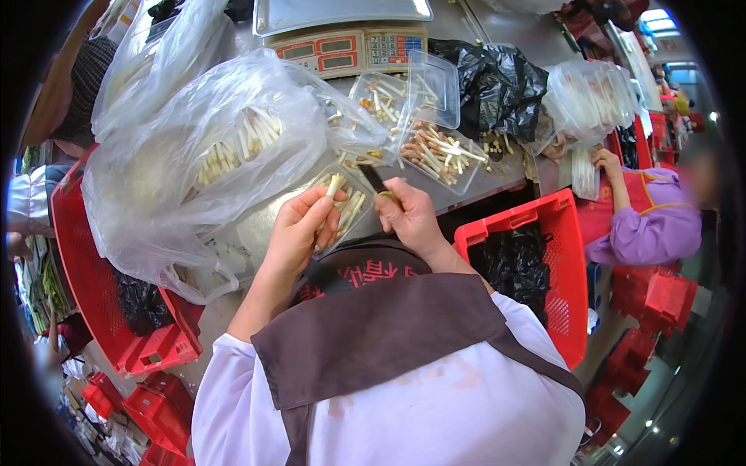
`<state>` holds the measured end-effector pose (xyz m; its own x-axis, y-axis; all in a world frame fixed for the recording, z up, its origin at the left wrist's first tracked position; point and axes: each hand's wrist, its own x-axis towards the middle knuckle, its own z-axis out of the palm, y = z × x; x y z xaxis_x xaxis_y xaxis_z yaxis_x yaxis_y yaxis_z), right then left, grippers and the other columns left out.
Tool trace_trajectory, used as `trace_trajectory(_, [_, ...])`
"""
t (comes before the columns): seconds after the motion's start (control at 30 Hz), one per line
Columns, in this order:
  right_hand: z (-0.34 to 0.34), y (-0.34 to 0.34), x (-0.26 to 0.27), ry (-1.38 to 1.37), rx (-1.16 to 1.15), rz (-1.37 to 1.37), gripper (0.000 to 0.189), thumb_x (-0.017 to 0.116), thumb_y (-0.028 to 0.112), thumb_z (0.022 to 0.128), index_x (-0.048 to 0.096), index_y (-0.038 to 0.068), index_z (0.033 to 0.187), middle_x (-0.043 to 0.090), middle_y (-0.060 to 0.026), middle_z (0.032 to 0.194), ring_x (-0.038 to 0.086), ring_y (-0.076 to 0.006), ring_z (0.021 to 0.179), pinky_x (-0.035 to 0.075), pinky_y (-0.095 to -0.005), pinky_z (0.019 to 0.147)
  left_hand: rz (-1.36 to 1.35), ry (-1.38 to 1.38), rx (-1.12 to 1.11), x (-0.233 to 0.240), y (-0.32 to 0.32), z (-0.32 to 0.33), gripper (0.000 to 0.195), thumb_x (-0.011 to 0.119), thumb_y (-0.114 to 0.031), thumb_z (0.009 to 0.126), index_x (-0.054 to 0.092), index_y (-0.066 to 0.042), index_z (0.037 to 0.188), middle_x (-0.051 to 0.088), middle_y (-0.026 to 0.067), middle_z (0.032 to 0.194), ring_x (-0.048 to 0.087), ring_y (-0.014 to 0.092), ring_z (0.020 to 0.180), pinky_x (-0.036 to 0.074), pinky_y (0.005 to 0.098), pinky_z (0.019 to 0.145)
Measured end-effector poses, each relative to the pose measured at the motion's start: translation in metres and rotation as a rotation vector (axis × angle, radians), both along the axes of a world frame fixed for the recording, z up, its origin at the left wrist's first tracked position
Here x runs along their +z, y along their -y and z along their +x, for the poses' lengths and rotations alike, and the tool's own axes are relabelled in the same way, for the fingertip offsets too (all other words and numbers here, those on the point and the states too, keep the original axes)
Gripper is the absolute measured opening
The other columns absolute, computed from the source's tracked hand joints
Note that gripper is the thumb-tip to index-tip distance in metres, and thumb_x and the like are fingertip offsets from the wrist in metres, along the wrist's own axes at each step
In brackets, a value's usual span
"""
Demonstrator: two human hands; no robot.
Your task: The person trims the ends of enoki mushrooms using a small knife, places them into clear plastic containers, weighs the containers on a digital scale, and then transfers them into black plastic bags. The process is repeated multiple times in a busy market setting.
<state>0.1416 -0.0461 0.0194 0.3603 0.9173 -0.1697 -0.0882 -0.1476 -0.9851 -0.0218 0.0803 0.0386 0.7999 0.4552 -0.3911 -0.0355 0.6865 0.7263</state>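
Observation:
Between the thumb and fingers of my left hand (306, 218) a pale vegetable stem (334, 185) stands upright. My right hand (408, 212) grips a small dark-bladed knife (372, 178), its blade pointing up and left, apart from the stem. Below and behind my left hand, a clear plastic tray (368, 220) holds more pale stems. Trimmed pieces with brownish ends fill another clear container (465, 185), beyond my right hand. To the left, a large translucent plastic bag (175, 145) has many white stems (259, 133) inside.
A digital scale (349, 51) stands at the far side of the metal table (495, 182). Black plastic bags (501, 87) lie at its right. Red crates (574, 279) flank me on both sides. At the right, another person (653, 221) handles a clear container (584, 173).

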Motion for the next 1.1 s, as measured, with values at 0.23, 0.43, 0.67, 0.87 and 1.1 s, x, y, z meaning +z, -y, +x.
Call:
trace_trajectory(0.23, [-0.004, -0.008, 0.010, 0.687, -0.018, 0.199, 0.016, 0.063, 0.008, 0.082, 0.057, 0.005, 0.097, 0.052, -0.0099, 0.076, 0.055, -0.0280, 0.062, 0.043, -0.0335, 0.055, 0.158, -0.075, -0.065, 0.005, 0.008, 0.011, 0.018, 0.051, -0.013, 0.095, 0.060, 0.001, 0.101, 0.051, -0.0014, 0.064, 0.036, 0.003, 0.048, 0.029, 0.0189, 0.045])
trace_trajectory(0.43, [0.004, -0.001, 0.006, 0.739, -0.042, 0.204, 0.017, 0.062, 0.009, 0.082, 0.059, 0.008, 0.098, 0.058, -0.0103, 0.082, 0.058, -0.0317, 0.071, 0.047, -0.0373, 0.059, 0.230, -0.078, -0.141, 0.008, 0.010, 0.019, 0.019, 0.054, -0.014, 0.094, 0.061, 0.002, 0.101, 0.052, -0.0023, 0.066, 0.038, 0.002, 0.051, 0.028, 0.0176, 0.046])
trace_trajectory(0.67, [0.041, 0.022, -0.058, 0.264, -0.313, -0.122, 0.019, 0.051, 0.022, 0.096, 0.061, 0.007, 0.101, 0.045, 0.0059, 0.065, 0.040, -0.0030, 0.058, 0.034, -0.0203, 0.053, 0.321, -0.007, -0.042, 0.009, 0.004, 0.017, 0.020, 0.056, -0.015, 0.093, 0.062, 0.001, 0.103, 0.056, -0.0019, 0.073, 0.045, 0.004, 0.061, 0.035, 0.0188, 0.053])
trace_trajectory(0.87, [0.034, 0.026, -0.060, 0.013, -0.277, -0.105, 0.018, 0.053, 0.022, 0.094, 0.060, 0.005, 0.095, 0.045, 0.0045, 0.062, 0.042, -0.0047, 0.057, 0.036, -0.0224, 0.054, 1.107, -0.588, 0.012, -0.034, -0.008, -0.017, 0.024, 0.059, -0.001, 0.083, 0.062, -0.004, 0.107, 0.059, 0.0081, 0.080, 0.056, 0.019, 0.070, 0.045, 0.0296, 0.067])
trace_trajectory(1.1, [0.024, 0.017, -0.058, 0.005, -0.163, -0.094, 0.017, 0.053, 0.021, 0.094, 0.059, 0.005, 0.093, 0.041, 0.0067, 0.064, 0.036, -0.0016, 0.059, 0.029, -0.0191, 0.053, 1.600, -0.645, 0.125, -0.077, -0.004, -0.017, 0.020, 0.061, -0.002, 0.077, 0.059, -0.005, 0.097, 0.060, 0.0115, 0.086, 0.056, 0.032, 0.084, 0.046, 0.0391, 0.073])
